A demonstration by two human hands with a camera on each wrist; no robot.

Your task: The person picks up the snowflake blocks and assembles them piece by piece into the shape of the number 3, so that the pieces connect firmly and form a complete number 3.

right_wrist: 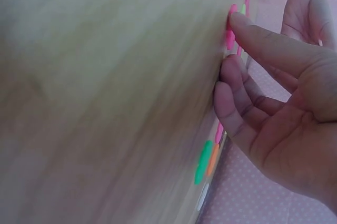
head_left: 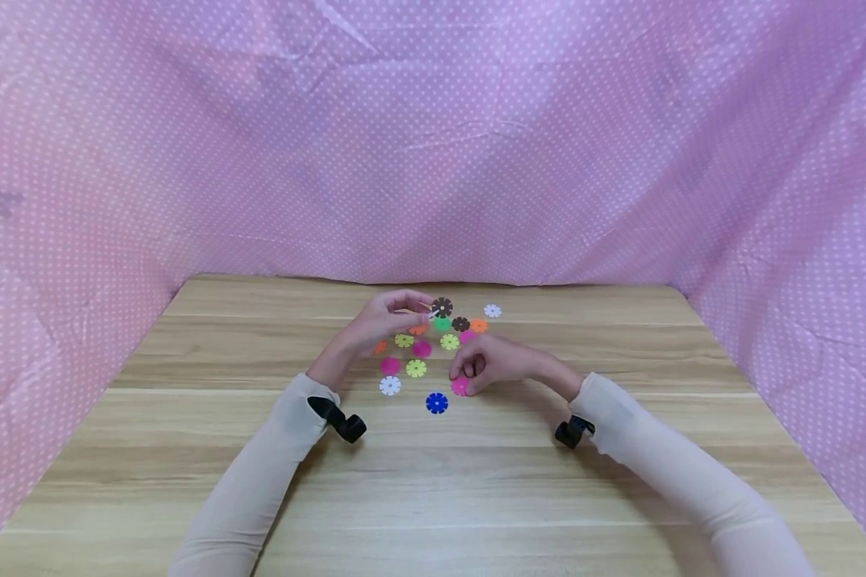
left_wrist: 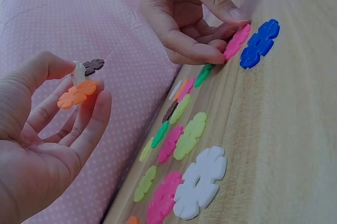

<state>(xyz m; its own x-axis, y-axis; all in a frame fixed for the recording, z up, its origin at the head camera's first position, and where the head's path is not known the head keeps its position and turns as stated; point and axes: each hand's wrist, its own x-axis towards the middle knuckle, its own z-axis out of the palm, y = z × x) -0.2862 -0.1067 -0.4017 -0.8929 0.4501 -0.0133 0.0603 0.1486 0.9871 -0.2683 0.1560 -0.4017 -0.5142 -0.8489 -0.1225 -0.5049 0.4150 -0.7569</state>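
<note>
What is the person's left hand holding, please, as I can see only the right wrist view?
Observer: The left hand pinches a white piece, with an orange disc and a dark brown disc seemingly attached.
Operator: Thank you. My view cuts off the blue disc; does it touch another disc?
Observer: No, the head view shows it lying apart from the others on the tabletop.

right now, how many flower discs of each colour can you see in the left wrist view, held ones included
Pink discs: 4
Yellow discs: 4
White discs: 3
Orange discs: 3
Green discs: 2
Brown discs: 2
Blue disc: 1
Total: 19
</note>
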